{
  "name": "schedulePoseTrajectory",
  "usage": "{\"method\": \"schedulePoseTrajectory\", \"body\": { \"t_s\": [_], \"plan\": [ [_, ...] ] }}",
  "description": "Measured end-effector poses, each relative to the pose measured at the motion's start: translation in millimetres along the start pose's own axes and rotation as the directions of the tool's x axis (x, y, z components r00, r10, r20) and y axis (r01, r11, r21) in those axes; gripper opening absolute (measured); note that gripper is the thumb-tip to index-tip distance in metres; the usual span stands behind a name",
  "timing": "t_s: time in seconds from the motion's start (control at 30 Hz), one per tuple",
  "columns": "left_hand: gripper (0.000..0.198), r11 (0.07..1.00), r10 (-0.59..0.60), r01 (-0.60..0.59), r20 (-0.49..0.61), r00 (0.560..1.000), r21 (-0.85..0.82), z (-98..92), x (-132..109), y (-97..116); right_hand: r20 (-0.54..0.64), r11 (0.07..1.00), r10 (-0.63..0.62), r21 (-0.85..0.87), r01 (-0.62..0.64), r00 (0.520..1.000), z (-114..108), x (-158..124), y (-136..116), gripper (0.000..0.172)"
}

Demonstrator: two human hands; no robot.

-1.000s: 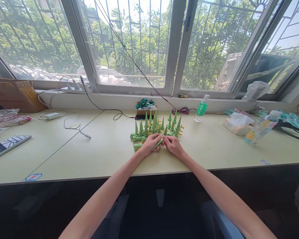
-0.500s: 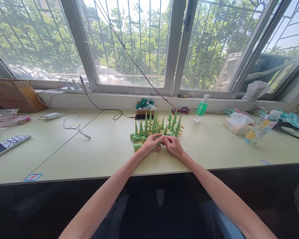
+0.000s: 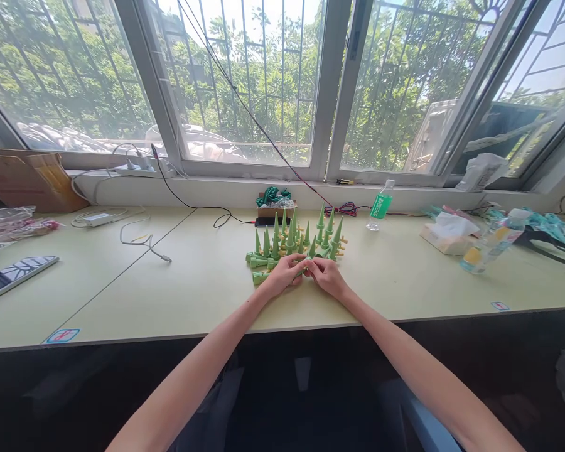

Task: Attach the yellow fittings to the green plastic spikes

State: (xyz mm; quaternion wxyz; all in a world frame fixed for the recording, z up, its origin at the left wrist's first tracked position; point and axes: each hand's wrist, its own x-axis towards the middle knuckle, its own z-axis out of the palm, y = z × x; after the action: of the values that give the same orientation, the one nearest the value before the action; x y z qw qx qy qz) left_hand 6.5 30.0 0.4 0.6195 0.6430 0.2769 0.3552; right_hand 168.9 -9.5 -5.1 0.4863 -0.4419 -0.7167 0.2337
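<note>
A cluster of green cone-shaped spikes (image 3: pixel 295 242) with yellow side knobs stands upright on the pale table (image 3: pixel 207 282), with a few lying flat at its left. My left hand (image 3: pixel 282 276) and my right hand (image 3: pixel 327 276) meet just in front of the cluster. Both are closed, pinching one green spike (image 3: pixel 301 271) that lies between their fingertips. The fingers hide most of that spike.
Behind the cluster are a small box of green parts (image 3: pixel 274 201), a dark phone, a red-black cable (image 3: pixel 341 209) and a green-labelled bottle (image 3: pixel 381 205). A tissue pack (image 3: pixel 447 231) and another bottle (image 3: pixel 492 245) lie right. Cables, a tablet (image 3: pixel 14 276) and a cardboard box (image 3: pixel 28 179) lie left.
Both hands stay at the same spot with the spike between them. Only the fingers shift slightly; the right hand's fingers have closed in a little towards the left.
</note>
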Motion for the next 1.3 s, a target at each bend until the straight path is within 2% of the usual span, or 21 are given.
{"method": "schedulePoseTrajectory", "body": {
  "t_s": [0.3, 0.6, 0.77, 0.9, 1.0, 1.07, 1.13, 1.2, 1.3],
  "plan": [
    [0.062, 1.000, -0.011, 0.011, 0.004, 1.000, -0.007, 1.4, -2, 3, -0.004, 1.000, -0.026, -0.002, 0.026, 1.000, 1, 0, 2, 0.048],
    [0.060, 0.998, 0.031, -0.030, -0.017, 0.999, 0.058, 1.9, -3, 4, 0.003, 0.998, -0.028, -0.050, 0.028, 1.000, 0, 0, 0, 0.050],
    [0.057, 0.983, 0.093, -0.072, -0.119, 0.989, 0.170, 5.0, -1, 6, -0.067, 0.994, -0.041, -0.105, 0.034, 0.997, 2, 1, 1, 0.046],
    [0.050, 0.957, 0.202, -0.156, -0.174, 0.964, 0.247, 4.2, 0, 3, -0.111, 0.977, -0.071, -0.209, 0.047, 0.991, 5, 0, 5, 0.045],
    [0.042, 0.912, 0.260, -0.179, -0.184, 0.948, 0.368, 3.6, -1, 1, -0.234, 0.965, -0.093, -0.259, 0.030, 0.968, 4, -1, 7, 0.044],
    [0.035, 0.849, 0.309, -0.182, -0.186, 0.933, 0.497, 4.1, -1, 0, -0.349, 0.959, -0.101, -0.284, -0.002, 0.932, 0, 0, 8, 0.042],
    [0.028, 0.777, 0.357, -0.183, -0.183, 0.916, 0.603, 4.9, -2, -1, -0.410, 0.952, -0.103, -0.306, -0.030, 0.906, -6, 1, 9, 0.040],
    [0.024, 0.743, 0.377, -0.178, -0.184, 0.908, 0.645, 5.9, -2, -2, -0.395, 0.949, -0.101, -0.312, -0.030, 0.913, -16, 4, 12, 0.040],
    [0.022, 0.747, 0.368, -0.160, -0.201, 0.908, 0.646, 7.4, -2, -3, -0.373, 0.934, -0.088, -0.352, -0.053, 0.924, -33, 7, 18, 0.038]
  ]
}}
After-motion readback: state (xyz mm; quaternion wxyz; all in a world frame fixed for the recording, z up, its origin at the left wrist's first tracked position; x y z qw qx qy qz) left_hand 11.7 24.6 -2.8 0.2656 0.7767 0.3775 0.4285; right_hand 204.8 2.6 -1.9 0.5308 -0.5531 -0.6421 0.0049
